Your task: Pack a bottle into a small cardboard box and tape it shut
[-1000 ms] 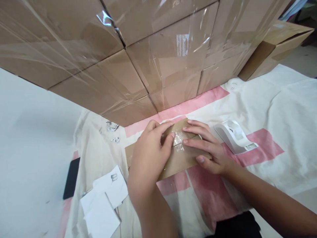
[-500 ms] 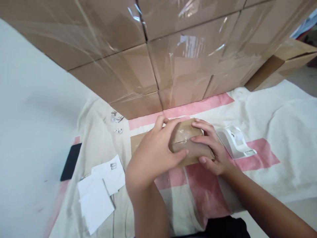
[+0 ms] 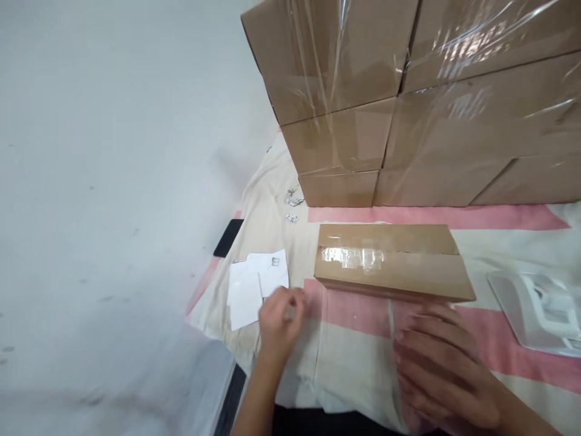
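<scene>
A long brown cardboard box (image 3: 408, 272) lies on the striped cloth, its top seam closed with shiny clear tape at the left end. My right hand (image 3: 447, 366) is just in front of the box's near right edge, motion-blurred, fingers stretched out and nothing visible in them. Left of the box, my left hand (image 3: 279, 318) is close to the lower right edge of some white papers (image 3: 247, 297). Its fingers are curled and the thumb comes near the index finger, but blur hides whether they meet. To the right stands a white tape dispenser (image 3: 540, 309).
Stacked cardboard boxes (image 3: 345, 139) wrapped in clear film rise behind the work area. A white wall (image 3: 113, 151) is on the left, with a dark flat object (image 3: 228, 237) beside it. Silvery scraps (image 3: 293, 203) lie on the pink-and-cream cloth (image 3: 358, 318).
Both hands have let go of the box and drawn back, the left toward the papers and the right to the near side. The view has swung left; the box now lies fully in sight.
</scene>
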The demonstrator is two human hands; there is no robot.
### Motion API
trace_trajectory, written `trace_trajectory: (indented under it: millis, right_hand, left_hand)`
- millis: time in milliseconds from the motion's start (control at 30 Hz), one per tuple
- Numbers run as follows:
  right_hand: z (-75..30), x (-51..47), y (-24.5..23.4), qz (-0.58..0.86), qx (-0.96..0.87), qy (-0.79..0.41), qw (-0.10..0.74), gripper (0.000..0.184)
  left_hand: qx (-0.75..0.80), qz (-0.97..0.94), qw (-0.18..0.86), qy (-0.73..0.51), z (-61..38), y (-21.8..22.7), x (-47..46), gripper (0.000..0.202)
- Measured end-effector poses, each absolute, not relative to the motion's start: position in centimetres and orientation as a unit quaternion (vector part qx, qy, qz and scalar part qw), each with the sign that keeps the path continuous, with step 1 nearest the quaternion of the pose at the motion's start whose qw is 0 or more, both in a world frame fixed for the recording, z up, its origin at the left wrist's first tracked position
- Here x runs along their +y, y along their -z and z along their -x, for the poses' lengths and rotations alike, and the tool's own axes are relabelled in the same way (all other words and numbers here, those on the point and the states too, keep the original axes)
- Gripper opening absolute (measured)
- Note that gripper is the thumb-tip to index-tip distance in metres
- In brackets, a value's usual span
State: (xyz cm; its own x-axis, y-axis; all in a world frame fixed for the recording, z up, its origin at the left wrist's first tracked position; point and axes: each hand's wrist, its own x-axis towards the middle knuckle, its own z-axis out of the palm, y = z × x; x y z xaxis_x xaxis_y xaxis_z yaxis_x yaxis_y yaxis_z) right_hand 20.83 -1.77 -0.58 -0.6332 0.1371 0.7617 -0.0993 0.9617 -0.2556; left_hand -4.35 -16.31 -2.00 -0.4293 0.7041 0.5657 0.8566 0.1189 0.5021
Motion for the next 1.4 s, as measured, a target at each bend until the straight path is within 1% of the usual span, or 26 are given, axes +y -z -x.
trace_trajectory:
  millis: [33, 100, 167, 200, 233, 267, 333, 367, 400, 500, 600, 767, 833, 967, 1067, 1200, 1300, 1400]
  right_hand:
    - [-20.1, -1.9, 0.3, -0.017, -0.893, -0.142, 0.428, 0.018]
    - [-18.8, -1.8, 0.2, -0.053, -0.892, -0.162, 0.418, 0.020]
    - [-17.9, -1.7, 0.5, -0.066, -0.891, -0.195, 0.404, 0.020]
    - [-17.6, -1.7, 0.7, -0.072, -0.889, -0.209, 0.401, 0.020]
    - [-17.3, -1.8, 1.0, -0.076, -0.886, -0.222, 0.399, 0.019]
    - [-17.0, -2.0, 1.3, -0.078, -0.882, -0.234, 0.402, 0.019]
    - [-16.5, -2.4, 1.8, -0.078, -0.872, -0.252, 0.411, 0.020]
    - [-16.3, -2.7, 2.0, -0.079, -0.871, -0.257, 0.411, 0.020]
    - [-16.2, -2.9, 2.2, -0.080, -0.872, -0.261, 0.405, 0.019]
    - [-15.9, -3.5, 2.8, -0.075, -0.890, -0.266, 0.362, 0.015]
    - [-15.9, -4.0, 3.2, -0.071, -0.904, -0.265, 0.327, 0.015]
    - [-16.0, -4.6, 3.4, -0.087, -0.904, -0.278, 0.313, 0.015]
    - [-16.0, -4.7, 3.3, -0.086, -0.905, -0.279, 0.310, 0.015]
    - [-16.1, -4.8, 3.1, -0.082, -0.909, -0.283, 0.295, 0.013]
    - [-16.2, -4.8, 3.0, -0.082, -0.908, -0.297, 0.282, 0.014]
    - [-16.2, -4.9, 3.0, -0.074, -0.909, -0.309, 0.269, 0.014]
    - [-16.3, -4.9, 3.0, -0.075, -0.915, -0.303, 0.256, 0.015]
    - [-16.4, -4.9, 3.0, -0.077, -0.921, -0.293, 0.245, 0.015]
  left_hand:
    - [-0.807, 0.445, 0.100, 0.375, 6.4, 2.8, -17.2, 0.008]
    - [-0.896, 0.319, 0.059, 0.303, 10.3, 3.6, -17.9, 0.023]
    - [-0.923, 0.286, -0.004, 0.258, 13.1, 4.0, -17.2, 0.041]
    - [-0.923, 0.292, -0.029, 0.248, 14.0, 4.1, -16.6, 0.046]
    - [-0.919, 0.305, -0.044, 0.246, 14.6, 4.3, -16.0, 0.046]
    - [-0.914, 0.317, -0.052, 0.248, 15.0, 4.5, -15.3, 0.040]
    - [-0.905, 0.335, -0.062, 0.255, 15.1, 4.8, -14.3, 0.022]
    - [-0.901, 0.340, -0.064, 0.262, 14.9, 5.0, -14.0, 0.017]
    - [-0.898, 0.342, -0.063, 0.271, 14.7, 5.2, -13.9, 0.016]
    - [-0.889, 0.336, -0.046, 0.307, 14.1, 5.5, -14.4, 0.020]
    - [-0.883, 0.340, -0.013, 0.323, 13.4, 5.6, -15.2, 0.024]
    - [-0.874, 0.378, 0.038, 0.303, 12.7, 5.2, -16.0, 0.025]
    - [-0.874, 0.392, 0.030, 0.285, 12.5, 5.1, -16.2, 0.023]
    - [-0.879, 0.398, -0.045, 0.259, 11.9, 5.0, -16.6, 0.016]
    - [-0.892, 0.370, -0.084, 0.244, 11.8, 4.6, -16.7, 0.018]
    - [-0.895, 0.362, -0.110, 0.235, 12.0, 4.1, -16.6, 0.019]
    - [-0.876, 0.389, -0.087, 0.270, 11.7, 4.6, -16.3, 0.020]
    - [-0.877, 0.372, -0.051, 0.301, 10.8, 5.7, -16.4, 0.020]
